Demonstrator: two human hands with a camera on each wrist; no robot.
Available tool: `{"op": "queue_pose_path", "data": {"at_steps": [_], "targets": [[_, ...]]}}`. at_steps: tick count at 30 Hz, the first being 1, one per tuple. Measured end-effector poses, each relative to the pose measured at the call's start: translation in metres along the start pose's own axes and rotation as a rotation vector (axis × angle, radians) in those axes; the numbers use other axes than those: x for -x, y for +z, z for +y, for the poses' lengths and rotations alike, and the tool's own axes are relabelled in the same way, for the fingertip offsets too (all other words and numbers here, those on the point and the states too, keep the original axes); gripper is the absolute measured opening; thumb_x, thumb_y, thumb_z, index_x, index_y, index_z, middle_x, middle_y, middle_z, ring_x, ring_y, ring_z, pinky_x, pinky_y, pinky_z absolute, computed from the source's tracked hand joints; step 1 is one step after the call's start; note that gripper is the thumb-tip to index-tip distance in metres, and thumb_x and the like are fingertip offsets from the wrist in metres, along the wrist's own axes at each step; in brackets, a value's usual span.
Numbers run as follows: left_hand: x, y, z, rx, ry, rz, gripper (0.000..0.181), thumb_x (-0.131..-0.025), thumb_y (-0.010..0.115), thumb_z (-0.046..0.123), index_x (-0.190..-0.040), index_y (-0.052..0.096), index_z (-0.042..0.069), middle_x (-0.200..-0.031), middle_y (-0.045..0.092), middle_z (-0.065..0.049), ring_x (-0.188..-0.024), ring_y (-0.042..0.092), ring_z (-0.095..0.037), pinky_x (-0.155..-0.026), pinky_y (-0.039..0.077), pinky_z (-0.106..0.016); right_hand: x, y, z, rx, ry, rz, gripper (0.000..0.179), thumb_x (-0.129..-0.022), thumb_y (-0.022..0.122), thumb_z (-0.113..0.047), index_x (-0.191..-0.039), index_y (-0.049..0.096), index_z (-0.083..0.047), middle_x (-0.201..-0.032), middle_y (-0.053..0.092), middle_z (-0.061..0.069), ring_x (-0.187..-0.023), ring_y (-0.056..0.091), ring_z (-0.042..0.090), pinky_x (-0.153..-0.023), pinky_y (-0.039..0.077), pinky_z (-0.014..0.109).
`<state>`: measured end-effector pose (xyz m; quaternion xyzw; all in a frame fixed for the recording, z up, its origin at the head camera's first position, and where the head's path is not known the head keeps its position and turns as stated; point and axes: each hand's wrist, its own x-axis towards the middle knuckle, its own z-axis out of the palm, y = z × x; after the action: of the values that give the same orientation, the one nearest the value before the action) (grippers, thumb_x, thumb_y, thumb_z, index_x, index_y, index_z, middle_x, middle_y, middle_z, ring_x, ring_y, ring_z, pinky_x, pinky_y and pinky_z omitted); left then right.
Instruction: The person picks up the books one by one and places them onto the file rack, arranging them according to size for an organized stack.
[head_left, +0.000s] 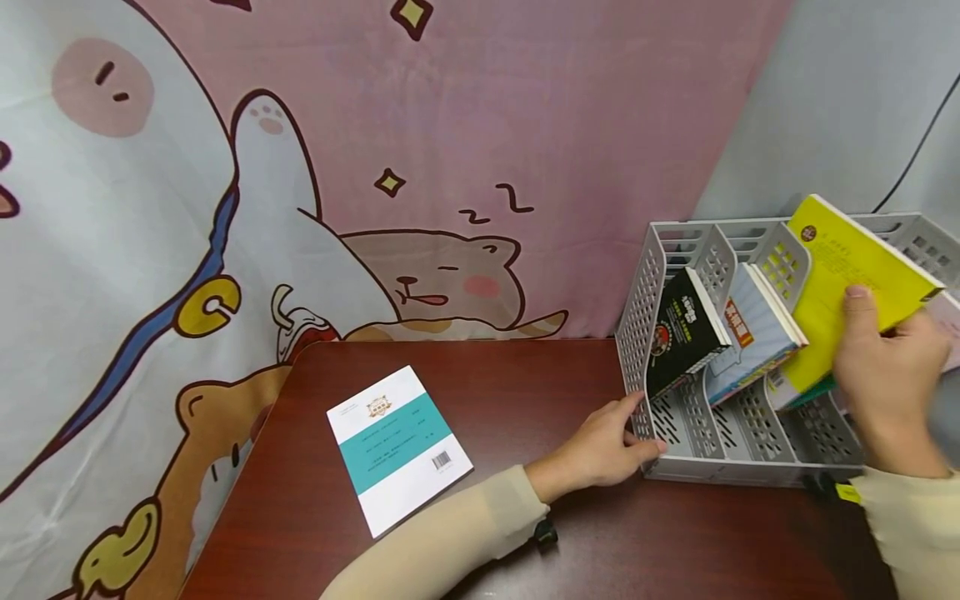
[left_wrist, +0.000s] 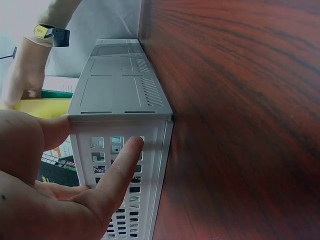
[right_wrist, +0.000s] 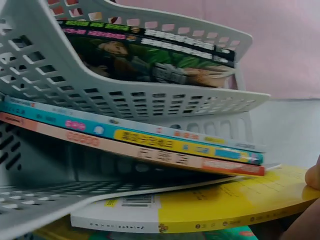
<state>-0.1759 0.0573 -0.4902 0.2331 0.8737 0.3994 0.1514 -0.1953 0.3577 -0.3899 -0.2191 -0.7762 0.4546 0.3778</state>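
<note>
A yellow paperback book (head_left: 840,267) leans out of the grey desktop file rack (head_left: 727,469). My right hand (head_left: 888,371) grips the book by its near edge, thumb flat on the cover and fingers hidden behind it. In the right wrist view the yellow book (right_wrist: 225,202) lies against a divider, with a green cover just below it. My left hand (head_left: 600,446) holds the rack's front left corner. The left wrist view shows its thumb at the top edge and one long finger on the perforated side wall (left_wrist: 135,200).
A black book (head_left: 682,329) and a light-blue book (head_left: 750,333) stand tilted in the rack's left compartments. A pink cover (head_left: 948,312) shows at the far right. On the brown table (head_left: 292,508) lies a white-and-teal book (head_left: 397,450). A cartoon cloth (head_left: 592,150) hangs behind.
</note>
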Motion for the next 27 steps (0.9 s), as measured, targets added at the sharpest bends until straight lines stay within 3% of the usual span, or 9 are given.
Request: {"op": "queue_pose_path", "data": {"at_steps": [5, 9, 15, 22, 27], "targets": [[0.0, 0.001, 0.001, -0.011, 0.0, 0.007, 0.083, -0.103, 0.076, 0.049, -0.173, 0.038, 0.024, -0.154, 0.063, -0.002, -0.1, 0.068, 0.01, -0.117, 0.048, -0.021, 0.004, 0.001, 0.002, -0.003, 0.054, -0.034, 0.024, -0.111, 0.062, -0.039, -0.127, 0.074, -0.026, -0.088, 0.057, -0.036, -0.073, 0.055, -0.015, -0.063, 0.043, -0.001], [-0.001, 0.001, 0.001, -0.011, -0.004, 0.008, 0.083, -0.103, 0.075, 0.049, -0.173, 0.038, 0.025, -0.156, 0.061, -0.001, -0.104, 0.069, 0.008, -0.117, 0.047, -0.022, 0.006, 0.003, 0.004, -0.005, 0.098, -0.07, 0.019, -0.11, 0.062, -0.038, -0.124, 0.071, -0.028, -0.087, 0.055, -0.034, -0.074, 0.054, -0.012, -0.065, 0.043, 0.0], [-0.001, 0.0, -0.001, 0.011, -0.009, -0.006, 0.083, -0.104, 0.075, 0.049, -0.173, 0.036, 0.025, -0.16, 0.058, -0.001, -0.095, 0.068, 0.012, -0.117, 0.048, -0.022, 0.004, 0.003, 0.012, 0.01, 0.178, -0.156, 0.016, -0.11, 0.062, -0.04, -0.12, 0.069, -0.03, -0.088, 0.057, -0.027, -0.074, 0.056, -0.009, -0.062, 0.046, 0.004], [0.0, 0.0, 0.0, 0.013, -0.01, -0.003, 0.083, -0.104, 0.075, 0.049, -0.173, 0.037, 0.025, -0.161, 0.057, -0.002, -0.096, 0.068, 0.012, -0.118, 0.048, -0.023, 0.008, 0.001, 0.022, 0.058, 0.164, -0.26, 0.005, -0.111, 0.058, -0.044, -0.107, 0.057, -0.041, -0.088, 0.056, -0.021, -0.068, 0.057, -0.009, -0.056, 0.05, 0.01], [0.0, 0.0, -0.001, 0.019, -0.003, -0.002, 0.083, -0.104, 0.075, 0.048, -0.173, 0.037, 0.026, -0.162, 0.056, -0.002, -0.094, 0.068, 0.013, -0.117, 0.048, -0.023, 0.011, 0.004, 0.03, 0.098, 0.162, -0.28, 0.009, -0.111, 0.055, -0.044, -0.116, 0.059, -0.037, -0.088, 0.053, -0.022, -0.071, 0.054, -0.007, -0.058, 0.048, 0.01]]}}
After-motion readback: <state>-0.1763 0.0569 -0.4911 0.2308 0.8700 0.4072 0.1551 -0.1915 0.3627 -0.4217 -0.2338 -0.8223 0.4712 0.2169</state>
